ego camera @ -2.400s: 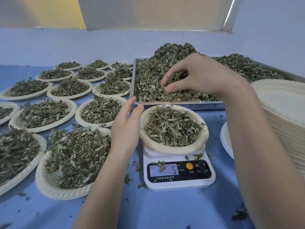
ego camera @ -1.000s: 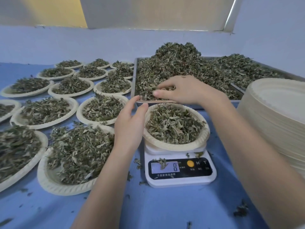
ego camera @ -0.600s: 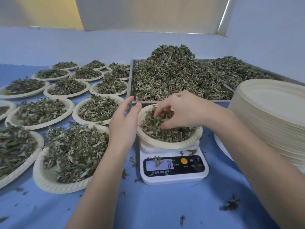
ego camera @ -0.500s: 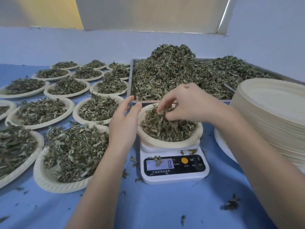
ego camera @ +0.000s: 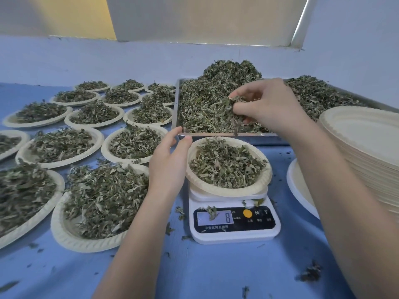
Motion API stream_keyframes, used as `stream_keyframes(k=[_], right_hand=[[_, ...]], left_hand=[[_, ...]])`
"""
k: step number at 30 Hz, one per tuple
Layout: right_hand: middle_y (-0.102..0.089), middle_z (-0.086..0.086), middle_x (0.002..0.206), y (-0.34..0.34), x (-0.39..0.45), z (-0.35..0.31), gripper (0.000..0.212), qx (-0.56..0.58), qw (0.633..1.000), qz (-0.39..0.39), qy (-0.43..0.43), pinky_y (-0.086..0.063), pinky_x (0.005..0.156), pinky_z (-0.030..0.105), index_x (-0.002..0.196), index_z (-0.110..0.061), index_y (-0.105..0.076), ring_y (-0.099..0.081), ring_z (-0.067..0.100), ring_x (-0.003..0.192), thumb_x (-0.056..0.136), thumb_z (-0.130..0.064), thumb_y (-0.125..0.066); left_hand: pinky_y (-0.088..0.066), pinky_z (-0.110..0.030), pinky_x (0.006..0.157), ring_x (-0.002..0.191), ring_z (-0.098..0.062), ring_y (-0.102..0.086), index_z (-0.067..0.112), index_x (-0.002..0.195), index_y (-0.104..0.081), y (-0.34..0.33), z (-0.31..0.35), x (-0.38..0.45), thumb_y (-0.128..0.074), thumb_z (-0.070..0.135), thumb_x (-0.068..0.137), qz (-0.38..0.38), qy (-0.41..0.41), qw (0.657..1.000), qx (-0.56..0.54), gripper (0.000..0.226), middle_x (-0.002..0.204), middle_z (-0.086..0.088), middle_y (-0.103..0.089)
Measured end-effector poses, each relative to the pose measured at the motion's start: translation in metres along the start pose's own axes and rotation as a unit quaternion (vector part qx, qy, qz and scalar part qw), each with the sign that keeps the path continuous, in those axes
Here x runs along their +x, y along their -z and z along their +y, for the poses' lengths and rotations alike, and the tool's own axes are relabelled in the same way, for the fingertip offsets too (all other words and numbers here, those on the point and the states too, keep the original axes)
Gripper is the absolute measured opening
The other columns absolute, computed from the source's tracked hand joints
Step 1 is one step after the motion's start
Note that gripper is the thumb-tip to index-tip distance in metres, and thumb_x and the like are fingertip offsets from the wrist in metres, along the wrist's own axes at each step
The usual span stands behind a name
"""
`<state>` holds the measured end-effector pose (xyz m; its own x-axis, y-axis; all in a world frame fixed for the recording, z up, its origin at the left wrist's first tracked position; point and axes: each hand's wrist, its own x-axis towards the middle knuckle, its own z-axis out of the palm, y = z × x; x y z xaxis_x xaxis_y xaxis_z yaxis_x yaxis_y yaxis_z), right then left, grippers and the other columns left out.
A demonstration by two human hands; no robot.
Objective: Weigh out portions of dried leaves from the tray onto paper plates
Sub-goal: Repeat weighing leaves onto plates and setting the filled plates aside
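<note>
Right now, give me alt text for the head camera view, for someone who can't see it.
A person's right hand pinches a clump of dried leaves above a metal tray, while the left hand rests against a leaf-filled paper plate on a white kitchen scale. Filled plates cover the blue table to the left; empty plates are stacked at right.

Worktop [ego camera: 216, 272]: blue, smooth, scattered with small dark crumbs.
Wall [ego camera: 108, 59]: pale bluish white, plain, directly behind the worktop.
Window [ego camera: 203, 18]: above the wall, frosted, with a yellow patch [ego camera: 71, 16] at left.
Light: soft, even daylight.
</note>
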<state>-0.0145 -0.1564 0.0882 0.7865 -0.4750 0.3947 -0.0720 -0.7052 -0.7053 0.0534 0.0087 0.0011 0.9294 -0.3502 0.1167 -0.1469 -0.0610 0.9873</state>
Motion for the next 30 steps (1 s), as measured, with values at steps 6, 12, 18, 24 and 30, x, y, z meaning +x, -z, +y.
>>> stream_keyframes(k=[6, 12, 18, 24, 30], right_hand=[[-0.065, -0.012, 0.068, -0.010, 0.010, -0.002, 0.016, -0.005, 1.000, -0.007, -0.006, -0.054, 0.054, 0.014, 0.085, -0.030, -0.071, -0.065, 0.002, 0.050, 0.076, -0.017, -0.072], [-0.071, -0.003, 0.076, -0.023, 0.042, 0.001, 0.015, 0.013, 0.998, 0.019, -0.050, -0.053, 0.054, 0.014, 0.093, -0.018, -0.072, -0.064, 0.002, 0.053, 0.079, -0.012, -0.070], [-0.020, -0.002, 0.158, -0.040, 0.059, 0.008, 0.077, -0.191, 0.955, -0.207, -0.090, -0.022, 0.113, 0.047, 0.150, -0.034, -0.021, -0.024, 0.025, 0.143, 0.086, -0.064, -0.050], [-0.043, -0.009, 0.146, -0.028, 0.031, 0.009, 0.055, -0.213, 0.956, -0.200, -0.012, -0.032, 0.099, 0.029, 0.135, -0.038, -0.050, -0.041, 0.017, 0.132, 0.086, -0.063, -0.050], [-0.062, -0.013, 0.106, -0.014, -0.010, -0.003, 0.046, -0.231, 0.940, -0.249, 0.034, -0.042, 0.076, 0.021, 0.109, -0.042, -0.066, -0.056, -0.001, 0.091, 0.071, -0.067, -0.062]], left_hand=[[-0.039, -0.047, 0.104, 0.116, -0.018, -0.053, 0.036, 0.129, -0.054, -0.001, 0.000, 0.001, -0.051, 0.040, 0.093, 0.000, -0.002, 1.000, -0.002, 0.037, 0.127, 0.008, -0.057], [-0.038, -0.045, 0.105, 0.117, -0.015, -0.053, 0.038, 0.130, -0.052, 0.000, -0.001, 0.002, -0.051, 0.041, 0.093, -0.003, -0.001, 1.000, 0.001, 0.038, 0.128, 0.011, -0.055], [-0.039, -0.046, 0.105, 0.116, -0.015, -0.053, 0.038, 0.131, -0.052, 0.000, -0.001, 0.004, -0.051, 0.040, 0.093, -0.002, -0.002, 1.000, 0.002, 0.037, 0.127, 0.011, -0.055], [-0.038, -0.045, 0.105, 0.118, -0.015, -0.052, 0.039, 0.130, -0.052, -0.001, -0.002, 0.002, -0.051, 0.041, 0.093, -0.007, -0.005, 1.000, 0.002, 0.037, 0.127, 0.010, -0.055], [-0.040, -0.047, 0.103, 0.116, -0.018, -0.054, 0.038, 0.129, -0.053, 0.000, -0.001, 0.003, -0.051, 0.040, 0.092, -0.003, -0.004, 1.000, -0.001, 0.037, 0.125, 0.007, -0.058]])
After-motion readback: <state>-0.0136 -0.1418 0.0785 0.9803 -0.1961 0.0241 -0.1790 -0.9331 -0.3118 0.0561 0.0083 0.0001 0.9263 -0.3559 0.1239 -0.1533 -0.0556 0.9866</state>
